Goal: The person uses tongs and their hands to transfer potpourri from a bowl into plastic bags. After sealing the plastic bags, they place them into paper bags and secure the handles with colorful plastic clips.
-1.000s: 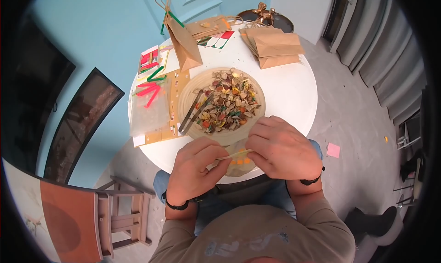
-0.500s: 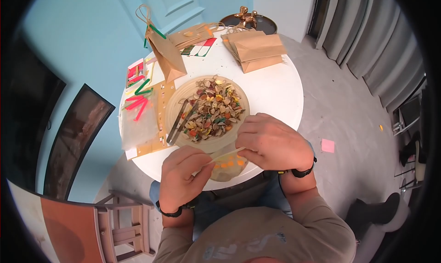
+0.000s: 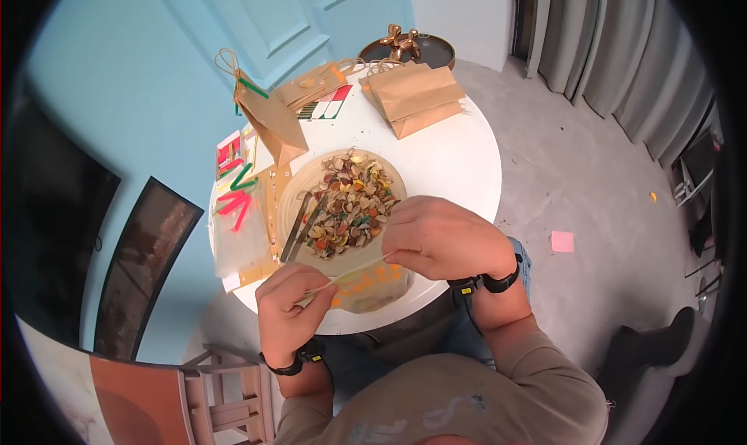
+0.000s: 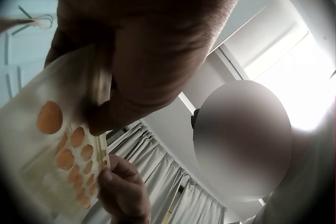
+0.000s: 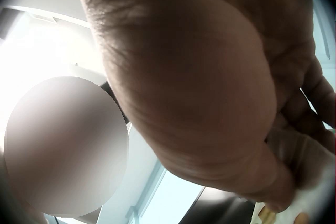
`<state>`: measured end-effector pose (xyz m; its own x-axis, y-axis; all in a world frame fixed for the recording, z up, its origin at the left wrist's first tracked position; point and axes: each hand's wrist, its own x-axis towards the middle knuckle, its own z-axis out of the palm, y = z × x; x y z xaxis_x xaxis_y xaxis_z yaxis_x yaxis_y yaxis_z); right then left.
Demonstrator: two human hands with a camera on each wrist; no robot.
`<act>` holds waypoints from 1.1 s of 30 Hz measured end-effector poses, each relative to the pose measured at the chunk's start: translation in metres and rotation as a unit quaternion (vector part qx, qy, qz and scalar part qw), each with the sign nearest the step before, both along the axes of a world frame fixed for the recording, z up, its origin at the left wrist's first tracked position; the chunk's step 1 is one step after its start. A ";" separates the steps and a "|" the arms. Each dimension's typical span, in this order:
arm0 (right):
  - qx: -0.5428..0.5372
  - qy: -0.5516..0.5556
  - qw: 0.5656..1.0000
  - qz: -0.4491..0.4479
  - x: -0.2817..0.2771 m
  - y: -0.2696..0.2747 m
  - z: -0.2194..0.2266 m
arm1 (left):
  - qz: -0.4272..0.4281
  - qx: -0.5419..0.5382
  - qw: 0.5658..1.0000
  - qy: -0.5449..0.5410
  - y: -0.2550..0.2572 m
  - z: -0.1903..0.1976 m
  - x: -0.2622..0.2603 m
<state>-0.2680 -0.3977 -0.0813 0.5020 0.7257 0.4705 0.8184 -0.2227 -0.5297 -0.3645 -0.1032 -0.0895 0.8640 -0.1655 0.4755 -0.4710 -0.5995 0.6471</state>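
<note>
A translucent bag [image 3: 372, 291] with orange shapes on it is held over the table's near edge. The left hand [image 3: 294, 305] pinches one end of its upper edge, and the right hand [image 3: 447, 239] pinches the other end. In the left wrist view the bag [image 4: 42, 129] shows orange round spots, gripped between the thumb and fingers of the left hand [image 4: 142, 45]. The right hand [image 5: 194, 87] fills much of the right wrist view, its thumb on the bag. Just beyond the bag lies a round woven tray [image 3: 292, 200] of dried petals, with metal tongs [image 3: 303, 227] resting on it.
Brown paper bags [image 3: 416, 99] lie at the table's back right; another paper bag [image 3: 272, 122] stands at the back left beside more flat ones. Pink strips [image 3: 235, 205] and green strips [image 3: 243, 179] lie on the left over clear bags. A wooden chair [image 3: 226, 402] stands at lower left.
The hands have moved farther apart, spreading the bag's upper edge wider between them. The left hand has turned slightly. The head view has shifted, so the table appears lower and further left.
</note>
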 end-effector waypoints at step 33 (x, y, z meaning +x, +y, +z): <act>0.124 -0.016 0.992 0.029 -0.016 -0.068 0.003 | -0.060 0.213 0.949 0.226 -0.174 0.002 0.445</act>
